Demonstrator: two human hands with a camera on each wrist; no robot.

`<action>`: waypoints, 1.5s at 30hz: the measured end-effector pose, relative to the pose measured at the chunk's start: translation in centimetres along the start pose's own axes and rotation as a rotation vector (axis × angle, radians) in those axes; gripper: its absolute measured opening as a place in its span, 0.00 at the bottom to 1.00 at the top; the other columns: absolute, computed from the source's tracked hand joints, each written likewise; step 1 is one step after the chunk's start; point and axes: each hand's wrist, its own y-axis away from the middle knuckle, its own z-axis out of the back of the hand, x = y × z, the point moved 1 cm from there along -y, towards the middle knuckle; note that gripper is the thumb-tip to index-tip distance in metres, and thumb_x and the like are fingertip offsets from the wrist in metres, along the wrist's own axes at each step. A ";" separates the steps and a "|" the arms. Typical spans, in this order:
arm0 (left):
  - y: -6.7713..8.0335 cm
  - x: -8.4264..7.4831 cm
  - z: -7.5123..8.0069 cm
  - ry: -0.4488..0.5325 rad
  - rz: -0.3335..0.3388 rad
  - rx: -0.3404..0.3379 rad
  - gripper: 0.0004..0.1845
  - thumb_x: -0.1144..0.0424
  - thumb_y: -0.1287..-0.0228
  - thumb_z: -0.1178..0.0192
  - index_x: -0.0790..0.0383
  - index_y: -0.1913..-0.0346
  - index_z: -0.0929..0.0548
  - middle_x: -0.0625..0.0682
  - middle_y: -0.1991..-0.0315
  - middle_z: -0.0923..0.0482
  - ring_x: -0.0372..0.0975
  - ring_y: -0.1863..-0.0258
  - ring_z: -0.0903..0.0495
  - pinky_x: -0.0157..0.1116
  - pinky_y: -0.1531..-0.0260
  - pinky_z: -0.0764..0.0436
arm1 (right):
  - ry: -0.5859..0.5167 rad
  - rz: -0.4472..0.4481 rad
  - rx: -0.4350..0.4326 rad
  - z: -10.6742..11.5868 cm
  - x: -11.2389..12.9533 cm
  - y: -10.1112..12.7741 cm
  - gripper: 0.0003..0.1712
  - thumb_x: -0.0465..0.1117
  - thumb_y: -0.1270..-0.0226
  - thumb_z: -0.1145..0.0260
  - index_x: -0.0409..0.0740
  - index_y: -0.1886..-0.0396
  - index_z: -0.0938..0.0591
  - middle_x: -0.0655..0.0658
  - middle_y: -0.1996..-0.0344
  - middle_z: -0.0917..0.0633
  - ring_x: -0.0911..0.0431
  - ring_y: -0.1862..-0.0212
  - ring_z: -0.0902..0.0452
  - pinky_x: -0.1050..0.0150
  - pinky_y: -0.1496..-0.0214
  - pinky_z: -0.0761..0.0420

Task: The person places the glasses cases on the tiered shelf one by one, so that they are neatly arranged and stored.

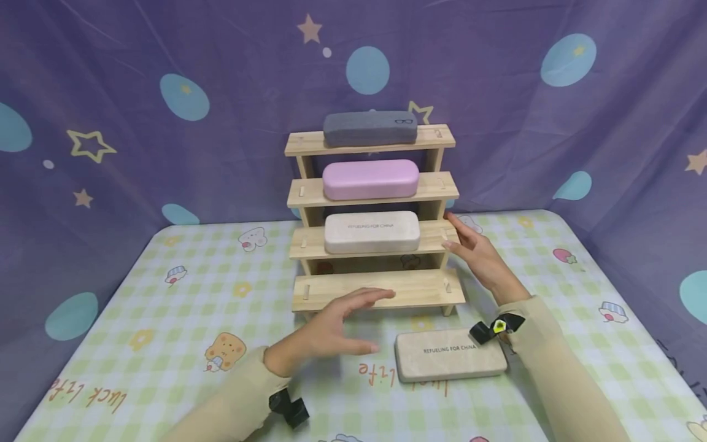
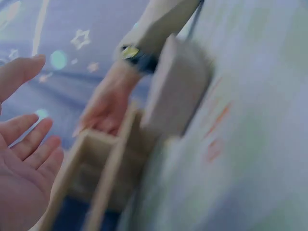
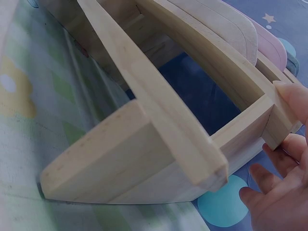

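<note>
A four-step wooden display rack [image 1: 420,290] stands on the table, its lowest step bare. One glasses case lies on each upper step: a grey-blue case [image 1: 367,130] on top, a pink case [image 1: 371,180] below it, then a cream case [image 1: 372,236] lettered "REFUELING FOR CHINA". My right hand [image 1: 483,261] holds the right end of the cream case's step, thumb on top and fingers underneath in the right wrist view. Fingers spread and holding nothing, my left hand [image 1: 331,325] hovers before the lowest step. A beige lettered case [image 1: 450,362] lies on the table near my right wrist.
A checked green-and-white tablecloth [image 1: 215,307] with cartoon prints covers the table. Behind the rack hangs a purple curtain [image 1: 243,55] with stars and blue ovals. Long sleeves and small black wrist devices [image 1: 289,408] are on both arms.
</note>
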 end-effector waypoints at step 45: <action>-0.1 3.7 -9.4 0.173 0.431 -0.132 0.48 0.67 0.61 0.23 0.56 0.32 0.35 0.48 0.38 0.32 0.37 0.40 0.33 0.34 0.37 0.40 | -0.024 0.002 0.003 -0.1 0.0 0.0 0.39 0.33 0.30 0.45 0.39 0.26 0.53 0.42 0.26 0.54 0.51 0.26 0.61 0.62 0.28 0.51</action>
